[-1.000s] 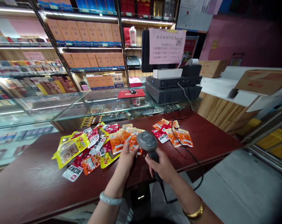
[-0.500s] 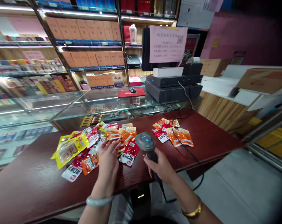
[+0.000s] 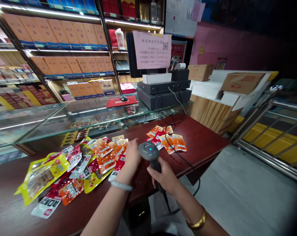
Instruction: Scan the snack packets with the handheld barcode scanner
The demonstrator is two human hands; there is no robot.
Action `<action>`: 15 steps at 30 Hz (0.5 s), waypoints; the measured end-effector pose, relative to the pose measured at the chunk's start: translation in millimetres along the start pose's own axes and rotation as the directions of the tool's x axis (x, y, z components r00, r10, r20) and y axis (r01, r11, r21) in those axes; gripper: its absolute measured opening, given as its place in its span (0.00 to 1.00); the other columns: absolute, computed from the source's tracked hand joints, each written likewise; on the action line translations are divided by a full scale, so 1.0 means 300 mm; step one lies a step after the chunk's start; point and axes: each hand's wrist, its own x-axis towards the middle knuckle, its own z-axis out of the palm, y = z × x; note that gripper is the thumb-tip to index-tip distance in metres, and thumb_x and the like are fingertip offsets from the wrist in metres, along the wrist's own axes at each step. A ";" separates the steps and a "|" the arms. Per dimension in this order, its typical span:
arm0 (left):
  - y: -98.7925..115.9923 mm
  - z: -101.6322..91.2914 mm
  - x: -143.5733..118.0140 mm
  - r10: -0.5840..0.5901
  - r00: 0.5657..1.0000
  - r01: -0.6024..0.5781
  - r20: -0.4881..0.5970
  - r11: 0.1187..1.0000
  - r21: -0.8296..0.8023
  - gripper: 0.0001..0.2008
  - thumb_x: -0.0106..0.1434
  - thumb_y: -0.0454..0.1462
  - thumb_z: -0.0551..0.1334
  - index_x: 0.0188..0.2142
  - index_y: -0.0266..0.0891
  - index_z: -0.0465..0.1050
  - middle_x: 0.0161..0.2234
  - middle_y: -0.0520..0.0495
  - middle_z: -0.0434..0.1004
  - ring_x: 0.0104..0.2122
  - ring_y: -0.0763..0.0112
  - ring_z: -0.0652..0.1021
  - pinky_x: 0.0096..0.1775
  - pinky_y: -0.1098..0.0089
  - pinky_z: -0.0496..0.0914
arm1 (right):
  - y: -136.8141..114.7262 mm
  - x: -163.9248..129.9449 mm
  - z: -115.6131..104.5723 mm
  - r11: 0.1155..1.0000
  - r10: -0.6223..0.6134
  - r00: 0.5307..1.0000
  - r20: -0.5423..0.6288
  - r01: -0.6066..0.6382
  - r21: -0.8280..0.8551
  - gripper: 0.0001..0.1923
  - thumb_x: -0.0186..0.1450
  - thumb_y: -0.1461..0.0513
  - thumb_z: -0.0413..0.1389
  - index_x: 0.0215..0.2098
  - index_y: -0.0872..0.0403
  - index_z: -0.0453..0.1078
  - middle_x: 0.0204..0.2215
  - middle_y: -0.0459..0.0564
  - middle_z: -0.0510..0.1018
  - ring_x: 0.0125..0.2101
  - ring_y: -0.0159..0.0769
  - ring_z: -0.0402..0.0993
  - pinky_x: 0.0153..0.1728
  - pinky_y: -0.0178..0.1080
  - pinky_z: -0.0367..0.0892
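Gripping the barcode scanner point(image 3: 149, 153) by its handle, the right hand point(image 3: 164, 177) aims its lit head at a red and white snack packet point(image 3: 117, 165) lying under the left hand point(image 3: 131, 157), whose fingers press on it; whether they pinch it I cannot tell. Risk, as I judge it: glossy packets point(image 3: 103, 154) overlap just left of that hand, so the beam may read a neighbour, or the scanner's cable point(image 3: 178, 154) could drag the small pile point(image 3: 167, 141) beyond the right hand.
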 end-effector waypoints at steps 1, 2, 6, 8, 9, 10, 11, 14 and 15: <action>0.027 0.020 0.024 0.012 0.998 -0.021 0.067 0.990 0.140 0.17 0.66 0.33 0.60 0.54 0.33 0.75 0.52 0.32 0.78 0.55 0.53 0.78 0.57 0.59 0.70 | -0.002 -0.004 -0.013 1.000 0.001 1.000 -0.011 -0.001 -0.001 0.19 0.62 0.48 0.65 0.38 0.51 0.65 0.17 0.35 0.67 0.13 0.28 0.64 0.16 0.33 0.63; 0.055 0.038 0.044 -0.006 0.990 -0.030 0.140 0.966 0.256 0.17 0.68 0.33 0.58 0.54 0.32 0.75 0.54 0.30 0.77 0.56 0.51 0.77 0.58 0.58 0.70 | -0.004 -0.008 -0.025 1.000 -0.002 1.000 -0.020 0.002 -0.001 0.19 0.63 0.48 0.64 0.38 0.51 0.64 0.16 0.35 0.67 0.13 0.28 0.64 0.16 0.32 0.63; 0.137 0.098 0.089 -0.138 0.947 -0.024 0.292 0.873 0.488 0.18 0.73 0.34 0.51 0.55 0.32 0.74 0.58 0.28 0.73 0.59 0.48 0.75 0.57 0.56 0.70 | -0.011 -0.025 -0.065 1.000 -0.009 0.999 -0.048 0.009 0.003 0.21 0.63 0.46 0.64 0.39 0.51 0.64 0.16 0.34 0.66 0.12 0.28 0.63 0.16 0.31 0.63; 0.154 0.122 0.107 -0.159 0.944 -0.008 0.290 0.865 0.502 0.19 0.72 0.33 0.50 0.57 0.33 0.73 0.60 0.27 0.72 0.61 0.48 0.73 0.58 0.55 0.69 | -0.013 -0.032 -0.082 1.000 -0.004 0.998 -0.062 0.004 0.007 0.22 0.62 0.45 0.64 0.38 0.50 0.64 0.15 0.34 0.66 0.12 0.28 0.63 0.15 0.31 0.62; 0.157 0.132 0.116 -0.167 0.944 0.001 0.286 0.866 0.501 0.20 0.72 0.33 0.50 0.57 0.33 0.73 0.61 0.27 0.71 0.62 0.48 0.73 0.58 0.55 0.69 | -0.014 -0.035 -0.091 1.000 0.001 0.998 -0.069 -0.001 0.007 0.22 0.62 0.44 0.63 0.38 0.50 0.64 0.15 0.34 0.66 0.12 0.28 0.63 0.16 0.32 0.63; 0.158 0.140 0.125 -0.176 0.943 0.013 0.283 0.867 0.497 0.20 0.72 0.33 0.51 0.58 0.33 0.72 0.62 0.27 0.71 0.62 0.48 0.73 0.59 0.55 0.68 | -0.014 -0.037 -0.099 1.000 0.006 0.997 -0.078 -0.006 0.005 0.22 0.62 0.44 0.63 0.37 0.50 0.63 0.14 0.34 0.66 0.12 0.28 0.63 0.16 0.32 0.63; 0.157 0.146 0.133 -0.188 0.941 0.025 0.282 0.869 0.495 0.19 0.71 0.34 0.52 0.58 0.34 0.72 0.62 0.27 0.71 0.63 0.47 0.72 0.59 0.55 0.68 | -0.013 -0.039 -0.106 1.000 0.012 0.996 -0.084 -0.012 0.002 0.23 0.62 0.43 0.63 0.37 0.50 0.64 0.14 0.34 0.66 0.12 0.28 0.63 0.16 0.32 0.63; 0.152 0.152 0.148 -0.221 0.937 0.065 0.272 0.873 0.484 0.20 0.68 0.38 0.60 0.58 0.35 0.71 0.63 0.26 0.71 0.64 0.46 0.73 0.59 0.54 0.68 | -0.013 -0.042 -0.122 1.000 0.023 0.994 -0.103 -0.023 0.000 0.23 0.62 0.43 0.63 0.37 0.50 0.64 0.14 0.35 0.67 0.12 0.29 0.64 0.17 0.32 0.63; 0.150 0.152 0.149 -0.223 0.938 0.073 0.266 0.875 0.478 0.21 0.66 0.39 0.62 0.57 0.36 0.71 0.63 0.26 0.71 0.64 0.45 0.73 0.59 0.54 0.68 | -0.013 -0.043 -0.125 1.000 0.024 0.994 -0.105 -0.024 0.002 0.23 0.62 0.42 0.63 0.37 0.50 0.64 0.13 0.35 0.68 0.12 0.29 0.64 0.17 0.32 0.63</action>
